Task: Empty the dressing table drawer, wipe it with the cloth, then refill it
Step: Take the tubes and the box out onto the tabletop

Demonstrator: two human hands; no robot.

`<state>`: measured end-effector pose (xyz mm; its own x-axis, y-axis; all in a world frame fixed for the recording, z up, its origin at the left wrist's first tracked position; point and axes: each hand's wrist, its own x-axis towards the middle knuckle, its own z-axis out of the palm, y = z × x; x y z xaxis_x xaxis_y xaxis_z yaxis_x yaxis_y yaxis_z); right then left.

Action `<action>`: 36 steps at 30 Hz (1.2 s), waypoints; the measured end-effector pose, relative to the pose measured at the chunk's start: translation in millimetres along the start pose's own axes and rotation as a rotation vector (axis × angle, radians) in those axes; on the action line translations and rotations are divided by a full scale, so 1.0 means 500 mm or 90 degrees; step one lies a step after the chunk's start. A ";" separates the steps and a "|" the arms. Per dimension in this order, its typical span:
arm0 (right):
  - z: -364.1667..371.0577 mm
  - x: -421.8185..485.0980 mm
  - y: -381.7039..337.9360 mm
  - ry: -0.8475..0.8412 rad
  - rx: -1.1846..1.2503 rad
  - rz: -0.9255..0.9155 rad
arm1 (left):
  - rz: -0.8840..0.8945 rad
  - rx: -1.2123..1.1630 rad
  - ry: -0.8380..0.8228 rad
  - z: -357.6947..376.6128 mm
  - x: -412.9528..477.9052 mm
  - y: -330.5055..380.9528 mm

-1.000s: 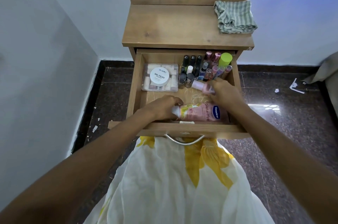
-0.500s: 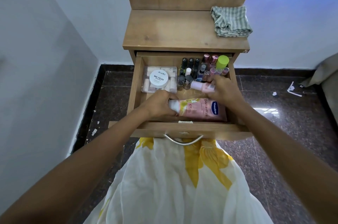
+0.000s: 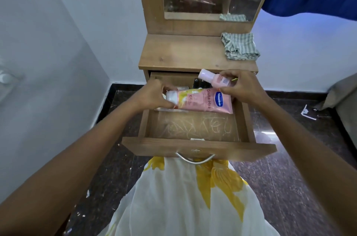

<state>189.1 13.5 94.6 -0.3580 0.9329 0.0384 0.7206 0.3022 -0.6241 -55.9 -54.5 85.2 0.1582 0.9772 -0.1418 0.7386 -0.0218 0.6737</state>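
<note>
Left grip (image 3: 152,95): tube (image 3: 202,101); right grip (image 3: 245,89): bottle (image 3: 212,79); drawer (image 3: 193,147) half-hidden.

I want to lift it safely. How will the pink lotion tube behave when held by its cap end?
The tube is probably soft plastic; its far end is flat, so it may sag. The left hand holds it about level by the cap end, so it seems light. Lying flat, it should not roll.
</note>
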 end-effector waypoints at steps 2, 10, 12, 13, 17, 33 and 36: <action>-0.012 0.024 -0.019 0.033 0.007 -0.031 | -0.012 -0.015 0.032 -0.036 0.015 0.003; -0.035 0.170 -0.083 0.073 0.027 -0.087 | -0.056 -0.002 0.125 -0.179 0.135 -0.010; -0.034 0.209 -0.088 0.068 0.027 -0.092 | -0.057 0.005 0.125 -0.203 0.170 -0.021; -0.032 0.229 -0.087 0.064 0.028 -0.093 | -0.059 0.010 0.128 -0.214 0.188 -0.028; -0.012 0.308 -0.065 0.043 0.010 -0.096 | -0.079 -0.002 0.164 -0.242 0.256 -0.066; 0.079 0.426 0.013 0.086 -0.044 -0.169 | -0.090 -0.061 0.151 -0.255 0.373 -0.157; 0.083 0.433 0.028 0.110 -0.042 -0.151 | -0.068 -0.051 0.200 -0.253 0.379 -0.160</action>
<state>96.9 211.4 61.6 -0.4186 0.8525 0.3131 0.6682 0.5226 -0.5296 -167.7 159.2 96.1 -0.1362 0.9906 0.0076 0.6842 0.0886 0.7239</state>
